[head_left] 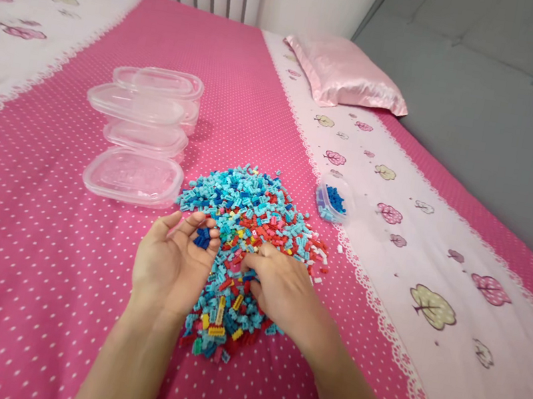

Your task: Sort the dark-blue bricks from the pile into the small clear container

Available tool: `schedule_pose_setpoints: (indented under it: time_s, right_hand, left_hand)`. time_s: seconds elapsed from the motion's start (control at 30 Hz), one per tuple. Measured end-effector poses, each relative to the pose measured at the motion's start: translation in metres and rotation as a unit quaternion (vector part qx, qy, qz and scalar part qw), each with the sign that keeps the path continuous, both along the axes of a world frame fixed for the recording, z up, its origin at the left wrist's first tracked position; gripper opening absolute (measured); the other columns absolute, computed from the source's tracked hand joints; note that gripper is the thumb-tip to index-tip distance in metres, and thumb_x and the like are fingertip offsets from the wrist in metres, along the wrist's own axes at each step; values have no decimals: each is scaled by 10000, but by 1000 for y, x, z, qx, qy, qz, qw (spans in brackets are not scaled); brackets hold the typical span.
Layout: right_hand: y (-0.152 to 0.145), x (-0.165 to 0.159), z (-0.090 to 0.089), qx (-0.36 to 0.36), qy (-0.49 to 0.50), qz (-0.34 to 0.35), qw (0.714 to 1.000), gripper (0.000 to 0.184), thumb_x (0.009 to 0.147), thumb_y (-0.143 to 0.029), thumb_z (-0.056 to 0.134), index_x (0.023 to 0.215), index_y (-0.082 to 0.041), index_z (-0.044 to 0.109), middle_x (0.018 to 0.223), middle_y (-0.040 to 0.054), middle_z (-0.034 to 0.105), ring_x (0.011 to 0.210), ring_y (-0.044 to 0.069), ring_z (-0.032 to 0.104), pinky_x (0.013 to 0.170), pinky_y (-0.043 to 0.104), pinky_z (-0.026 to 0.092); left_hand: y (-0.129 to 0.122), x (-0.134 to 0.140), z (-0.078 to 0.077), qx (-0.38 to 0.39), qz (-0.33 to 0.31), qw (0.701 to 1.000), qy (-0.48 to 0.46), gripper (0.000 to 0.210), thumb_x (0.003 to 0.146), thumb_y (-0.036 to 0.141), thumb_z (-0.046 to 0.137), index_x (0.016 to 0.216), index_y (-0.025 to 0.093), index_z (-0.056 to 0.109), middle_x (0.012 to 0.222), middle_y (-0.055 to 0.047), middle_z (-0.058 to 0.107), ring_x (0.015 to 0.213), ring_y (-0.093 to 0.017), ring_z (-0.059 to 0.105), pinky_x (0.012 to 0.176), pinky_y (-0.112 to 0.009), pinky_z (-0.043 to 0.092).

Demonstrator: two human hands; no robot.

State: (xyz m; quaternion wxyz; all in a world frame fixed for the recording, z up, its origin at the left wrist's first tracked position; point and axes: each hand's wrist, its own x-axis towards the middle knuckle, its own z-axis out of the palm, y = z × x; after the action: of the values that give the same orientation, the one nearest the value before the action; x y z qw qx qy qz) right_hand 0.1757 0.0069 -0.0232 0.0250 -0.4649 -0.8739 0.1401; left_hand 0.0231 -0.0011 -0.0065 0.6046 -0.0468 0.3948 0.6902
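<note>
A big heap of small toy building bricks (247, 196), light blue, dark blue, red, yellow and white, lies spread over the bedspread. Palm up at the heap's left side, my left hand (176, 259) cups several dark blue bricks (202, 237) near its fingertips. My right hand (282, 290) reaches down onto the middle of the heap with its fingers bent together among the bricks. Whatever is between those fingertips is hidden. To the right of the heap stands a small clear tub (332, 200) with dark blue and light blue bricks in it.
Several clear plastic containers with lids (133, 175) stand in a row left of the heap. A pink satin pillow (344, 73) lies at the back right, near a grey padded panel (485, 126). The bed's pink dotted spread (35, 257) lies under everything.
</note>
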Motion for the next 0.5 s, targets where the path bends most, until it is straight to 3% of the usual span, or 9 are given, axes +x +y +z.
schedule_pose_setpoints:
  time_s: [0.3,0.5]
  right_hand:
    - [8,2,10,-37,43,-3,998,147,798,-210,611,886,-288,700,791,6,617,767,143,575,630,247,375]
    - [10,7,18,-37,123,-11,992,206,850,-223,532,962,-287,694,794,0,656,727,130,583,652,250,403]
  left_hand:
    - [1,4,2,-10,-14,1000,-1,229,804,215,356,728,115,548,727,-80,550,669,-141,543,555,-236,508]
    - [0,12,4,-10,-78,996,-42,285,809,227,376,946,63,565,955,-153,591,908,-201,593,752,-288,533]
